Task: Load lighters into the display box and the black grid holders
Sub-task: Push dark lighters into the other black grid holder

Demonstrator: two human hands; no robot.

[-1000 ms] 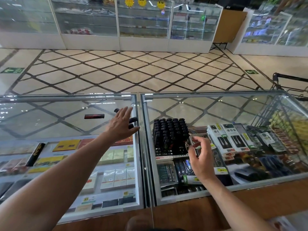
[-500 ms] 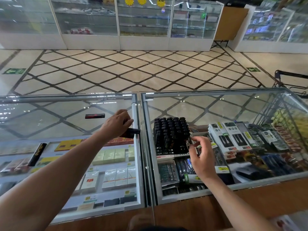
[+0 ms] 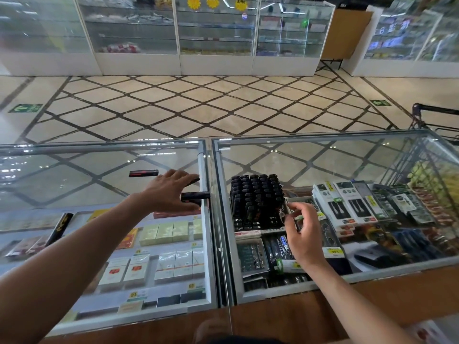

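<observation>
My left hand [image 3: 170,192] reaches over the glass top of the left case [image 3: 74,184] and holds black lighters [image 3: 196,195] between thumb and fingers; their ends stick out to the right. Another black and red lighter [image 3: 143,173] lies alone on the glass just left of that hand. A black grid holder [image 3: 255,197] packed with several dark lighters stands in the right case. My right hand [image 3: 301,232] hovers just right of the holder and pinches a small metallic item [image 3: 283,215]; what it is I cannot tell.
The right case [image 3: 323,155] also holds packaged chargers [image 3: 347,202], nail clippers [image 3: 253,254] and price tags. Cigarette packs [image 3: 164,232] fill the left case. A metal frame [image 3: 206,219] splits the two cases. A shopping cart [image 3: 432,115] stands at far right on the tiled floor.
My left hand went from open above the lighters to closed around them, then shifted slightly toward me. My right hand stayed beside the grid holder, still pinching the small item.
</observation>
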